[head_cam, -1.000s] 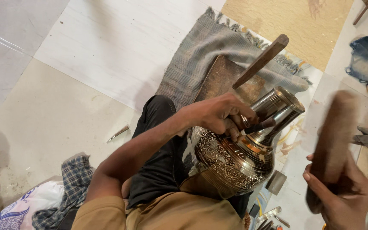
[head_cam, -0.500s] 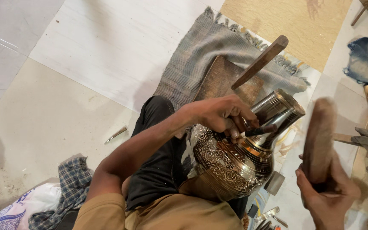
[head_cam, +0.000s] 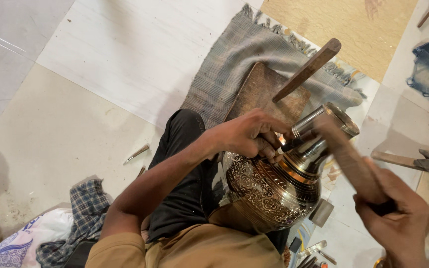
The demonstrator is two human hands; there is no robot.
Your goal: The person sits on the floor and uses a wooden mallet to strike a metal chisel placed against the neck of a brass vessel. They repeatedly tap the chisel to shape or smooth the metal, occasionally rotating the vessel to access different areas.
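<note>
— Resting against the lap, tilted with its neck up and to the right, the engraved brass vase (head_cam: 274, 191) is steadied by the left hand (head_cam: 249, 134). Is a tool held there?

— A thin chisel-like tool (head_cam: 280, 149) seems to be pinched in the closed fingers of that hand, its tip set at the shoulder where the pattern meets the plain neck. Little of it can be seen.

— And the right hand (head_cam: 395, 211)?

— It is wrapped tight round the handle of a wooden mallet (head_cam: 348, 151), which is blurred just beside the neck of the vase.

— How is such a blow best given?

— Judged from this, short, even taps would be wanted, with the tool kept square to the curved metal so that it is not allowed to skid across the polished band. The vase should be pressed firmly against the leg.

— What room is left for the swing?

— Open tiled floor (head_cam: 125, 59) is seen to the left. To the right it is tighter: a hammer (head_cam: 413, 161) lies near the elbow of the swing, and a wooden stake (head_cam: 306, 69) leans over a board (head_cam: 264, 94) on the grey mat (head_cam: 234, 64) just beyond the vase's mouth. Small metal tools (head_cam: 136, 154) are scattered by the knee.
</note>
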